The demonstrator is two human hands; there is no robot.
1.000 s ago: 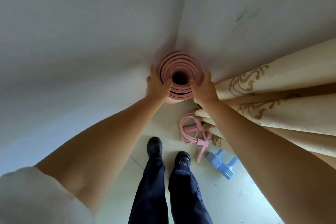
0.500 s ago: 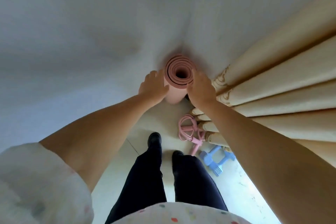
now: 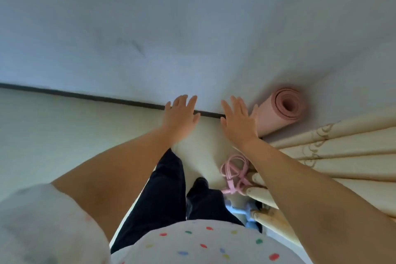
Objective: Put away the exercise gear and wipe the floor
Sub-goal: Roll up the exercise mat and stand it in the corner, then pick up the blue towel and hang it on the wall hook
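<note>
While the mat stood propped in the corner, both hands, left and right, spread empty beside it; I judged stowing done, wiping next.

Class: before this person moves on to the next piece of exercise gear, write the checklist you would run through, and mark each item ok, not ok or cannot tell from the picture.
1. Rolled pink yoga mat stands in the corner by the curtain: ok.
2. Left hand free: ok, fingers straight, holding nothing.
3. Right hand free: ok, off the mat.
4. Pink pull rope put away: not ok, lying on the floor.
5. Blue gear put away: not ok, on the floor, partly hidden.
6. Floor wiped: cannot tell.
</note>
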